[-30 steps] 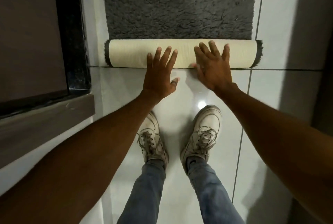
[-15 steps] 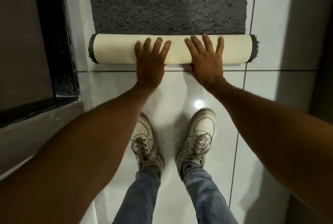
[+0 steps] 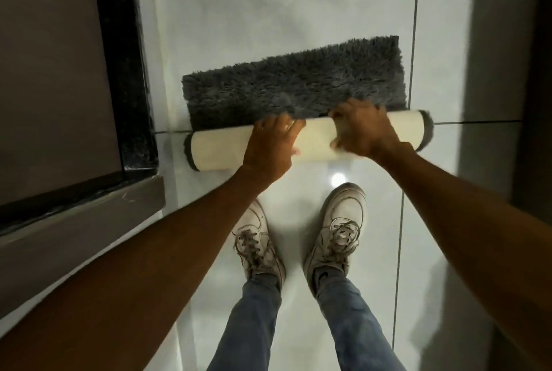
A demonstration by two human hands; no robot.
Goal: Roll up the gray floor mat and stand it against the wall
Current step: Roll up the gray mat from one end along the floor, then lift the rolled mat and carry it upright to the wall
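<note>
Left hand [image 3: 270, 148] flat, fingers spread, pinning cream-backed roll of shaggy gray floor mat [image 3: 294, 86]; right hand [image 3: 363, 130] curled gripping roll (steadying next turn) on glossy tile floor [image 3: 268, 6]

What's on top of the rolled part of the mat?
Both hands: the left hand lies near the roll's middle, the right hand toward its right end. The cream backing beneath them is covered; the rest shows bare.
</note>
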